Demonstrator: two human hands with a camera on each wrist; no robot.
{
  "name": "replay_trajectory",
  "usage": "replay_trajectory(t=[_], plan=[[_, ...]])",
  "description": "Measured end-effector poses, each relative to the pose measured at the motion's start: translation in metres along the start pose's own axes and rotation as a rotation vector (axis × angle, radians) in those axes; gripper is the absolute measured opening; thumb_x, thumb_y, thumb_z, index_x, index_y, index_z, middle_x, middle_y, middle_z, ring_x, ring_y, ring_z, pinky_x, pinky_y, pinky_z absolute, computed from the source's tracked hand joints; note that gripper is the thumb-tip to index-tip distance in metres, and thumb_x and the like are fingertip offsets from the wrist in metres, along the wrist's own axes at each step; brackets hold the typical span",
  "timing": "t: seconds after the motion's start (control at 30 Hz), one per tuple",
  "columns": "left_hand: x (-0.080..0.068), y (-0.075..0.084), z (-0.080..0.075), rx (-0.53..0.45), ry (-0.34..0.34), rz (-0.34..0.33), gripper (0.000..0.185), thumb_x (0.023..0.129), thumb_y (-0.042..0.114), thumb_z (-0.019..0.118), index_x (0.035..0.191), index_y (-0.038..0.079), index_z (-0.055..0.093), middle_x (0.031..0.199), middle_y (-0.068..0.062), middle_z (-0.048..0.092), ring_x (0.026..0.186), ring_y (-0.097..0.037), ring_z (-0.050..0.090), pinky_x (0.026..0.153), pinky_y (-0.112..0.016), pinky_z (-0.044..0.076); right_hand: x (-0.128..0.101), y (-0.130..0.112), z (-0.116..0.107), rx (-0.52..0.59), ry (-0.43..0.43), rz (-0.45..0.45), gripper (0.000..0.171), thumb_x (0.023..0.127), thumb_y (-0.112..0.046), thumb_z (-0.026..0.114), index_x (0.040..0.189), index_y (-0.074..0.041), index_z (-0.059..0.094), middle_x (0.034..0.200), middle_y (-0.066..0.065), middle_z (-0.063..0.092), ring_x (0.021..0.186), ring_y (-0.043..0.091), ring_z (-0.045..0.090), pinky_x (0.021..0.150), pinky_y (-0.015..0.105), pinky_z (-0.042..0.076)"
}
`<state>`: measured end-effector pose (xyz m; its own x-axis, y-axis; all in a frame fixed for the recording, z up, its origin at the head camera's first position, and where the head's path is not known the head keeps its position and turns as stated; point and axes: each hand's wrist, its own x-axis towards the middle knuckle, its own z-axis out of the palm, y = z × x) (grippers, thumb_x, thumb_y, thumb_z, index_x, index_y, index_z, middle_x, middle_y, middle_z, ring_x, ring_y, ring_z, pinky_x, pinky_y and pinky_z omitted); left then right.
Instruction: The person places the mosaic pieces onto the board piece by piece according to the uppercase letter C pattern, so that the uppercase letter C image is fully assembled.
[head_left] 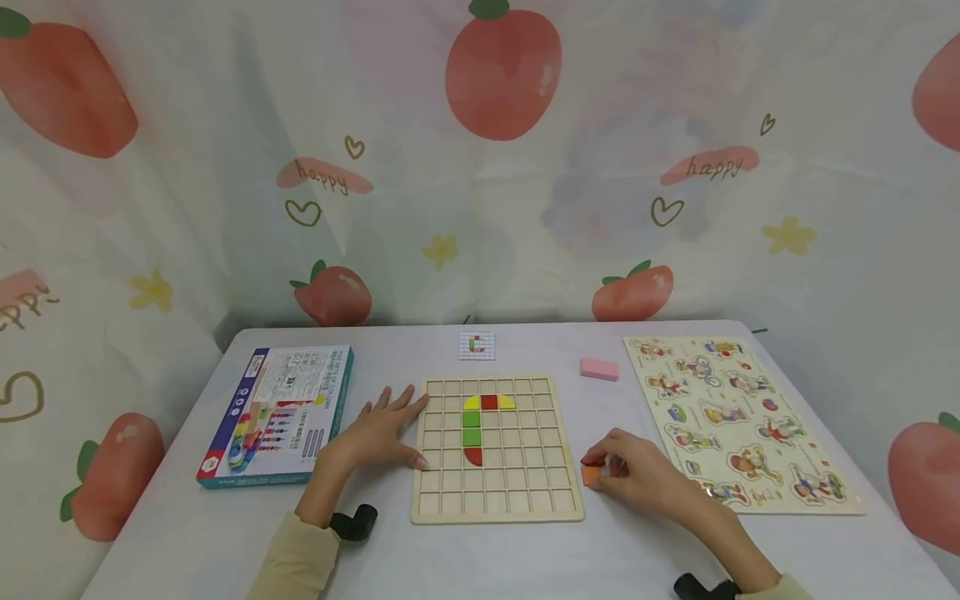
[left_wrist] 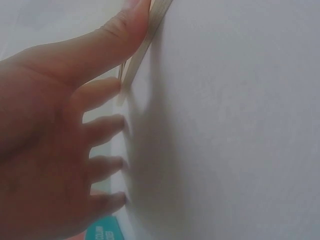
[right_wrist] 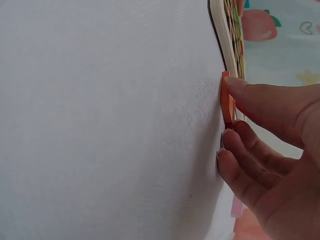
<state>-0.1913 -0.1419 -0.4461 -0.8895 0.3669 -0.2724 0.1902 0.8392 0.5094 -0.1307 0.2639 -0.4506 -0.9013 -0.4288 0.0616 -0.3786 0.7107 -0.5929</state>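
A wooden grid board (head_left: pixel 525 492) lies mid-table, with a few coloured pieces set in its cells: a red square (head_left: pixel 489 402), green squares (head_left: pixel 471 437), yellow quarter-rounds (head_left: pixel 507 402) and a red quarter-round (head_left: pixel 473 457). My left hand (head_left: pixel 378 433) rests at the board's left edge, fingers spread, thumb and index touching the rim. Right of the board, my right hand (head_left: pixel 641 471) pinches an orange block (head_left: pixel 591 476) between thumb and fingers, low at the tabletop. The right wrist view shows the thumb against the orange block (right_wrist: pixel 226 97); the fingers partly hide its far side.
Behind the board lies a small pattern card (head_left: pixel 477 346). A pink block (head_left: pixel 599 369) sits at the back right. On the right is a picture puzzle board (head_left: pixel 738 425), close to my right forearm; a flat blue box (head_left: pixel 277 417) lies to the left.
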Motion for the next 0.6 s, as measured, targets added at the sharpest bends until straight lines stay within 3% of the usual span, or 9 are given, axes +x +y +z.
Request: replay_trajectory(t=[0.2, 0.6], plan=[[0.0, -0.0005, -0.0007, 0.0, 0.005, 0.001, 0.103, 0.076, 0.04, 0.09, 0.161, 0.017, 0.036, 0.172, -0.013, 0.02, 0.159, -0.045, 0.002, 0.126, -0.066, 0.003, 0.0014, -0.0015, 0.002, -0.005, 0.004, -0.036, 0.02, 0.082, -0.008, 0.084, 0.099, -0.011, 0.076, 0.094, -0.004, 0.062, 0.073, 0.002, 0.05, 0.062, 0.02, 0.047], [0.0021, -0.0014, 0.001, 0.006, -0.006, -0.003, 0.103, 0.077, 0.042, 0.09, 0.162, 0.018, 0.036, 0.172, -0.012, 0.019, 0.159, -0.045, 0.001, 0.126, -0.066, 0.003, 0.0025, -0.0072, 0.001, -0.009, -0.082, 0.011, 0.021, 0.082, -0.016, 0.087, 0.096, -0.011, 0.071, 0.095, -0.005, 0.06, 0.076, 0.002, 0.049, 0.064, 0.02, 0.046]])
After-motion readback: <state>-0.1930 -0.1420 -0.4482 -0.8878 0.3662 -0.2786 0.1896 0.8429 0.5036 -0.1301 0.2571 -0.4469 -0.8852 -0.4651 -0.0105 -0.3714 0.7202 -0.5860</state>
